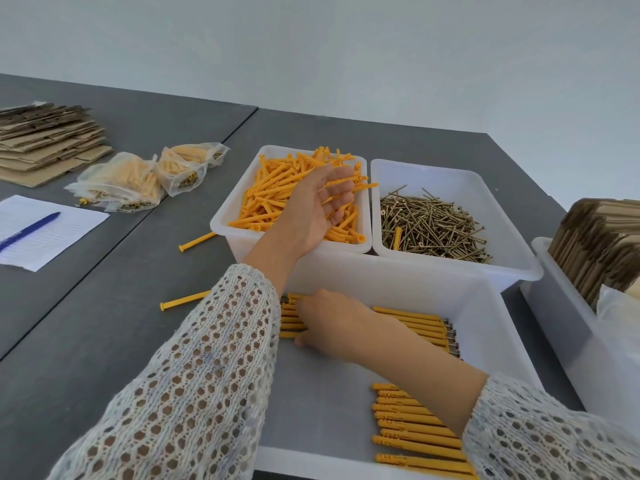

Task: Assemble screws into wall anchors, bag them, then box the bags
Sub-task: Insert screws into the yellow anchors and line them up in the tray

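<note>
A white bin (221,223) holds loose orange wall anchors (277,195). My left hand (318,206) hovers over them, palm turned right, fingers relaxed and holding nothing. Beside it, another white bin (450,171) holds brass screws (433,223). In the near white tray (415,282) lie two rows of assembled anchors with screws, one at the back (415,323) and one at the front (415,420). My right hand (332,320) rests on the left end of the back row; its fingertips are hidden behind my left sleeve. Filled clear bags (128,181) lie at the left.
Flat cardboard sheets (45,143) are stacked at the far left, near a paper (69,223) with a blue pen (31,228). Two loose anchors (197,240) (185,299) lie on the grey table. A bin of folded cardboard (595,237) stands at the right.
</note>
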The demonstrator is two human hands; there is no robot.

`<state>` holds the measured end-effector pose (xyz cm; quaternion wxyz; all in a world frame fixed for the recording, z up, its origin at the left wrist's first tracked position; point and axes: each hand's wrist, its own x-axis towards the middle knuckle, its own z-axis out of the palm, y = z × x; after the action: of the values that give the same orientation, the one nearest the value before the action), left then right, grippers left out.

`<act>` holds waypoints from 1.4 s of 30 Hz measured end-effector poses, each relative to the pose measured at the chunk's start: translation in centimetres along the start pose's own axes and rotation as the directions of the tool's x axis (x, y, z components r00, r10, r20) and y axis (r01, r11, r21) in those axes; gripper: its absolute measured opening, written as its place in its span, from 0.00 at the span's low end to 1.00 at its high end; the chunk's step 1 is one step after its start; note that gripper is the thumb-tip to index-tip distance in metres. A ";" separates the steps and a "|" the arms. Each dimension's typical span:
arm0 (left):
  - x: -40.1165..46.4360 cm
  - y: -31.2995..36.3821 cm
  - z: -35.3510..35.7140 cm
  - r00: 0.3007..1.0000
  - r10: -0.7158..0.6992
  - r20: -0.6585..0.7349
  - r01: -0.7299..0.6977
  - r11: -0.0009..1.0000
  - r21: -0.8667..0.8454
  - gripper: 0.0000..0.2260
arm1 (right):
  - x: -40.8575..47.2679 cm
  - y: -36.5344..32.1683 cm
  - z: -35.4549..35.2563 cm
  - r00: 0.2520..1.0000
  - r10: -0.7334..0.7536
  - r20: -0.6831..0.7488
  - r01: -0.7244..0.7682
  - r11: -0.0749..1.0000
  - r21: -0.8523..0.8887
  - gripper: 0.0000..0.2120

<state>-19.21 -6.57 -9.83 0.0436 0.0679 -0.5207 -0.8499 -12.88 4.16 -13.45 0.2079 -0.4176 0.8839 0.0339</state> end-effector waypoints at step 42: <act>0.7 -0.7 0.7 0.986 0.153 -0.071 -0.137 0.972 0.189 0.10 | -2.6 12.2 -5.5 0.584 0.499 -0.640 0.077 0.751 0.656 0.12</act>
<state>-19.99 -5.76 -10.20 0.1212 0.0698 -0.5981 -0.7891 -22.50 12.70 -8.77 -0.0819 -0.1789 0.8863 -0.4193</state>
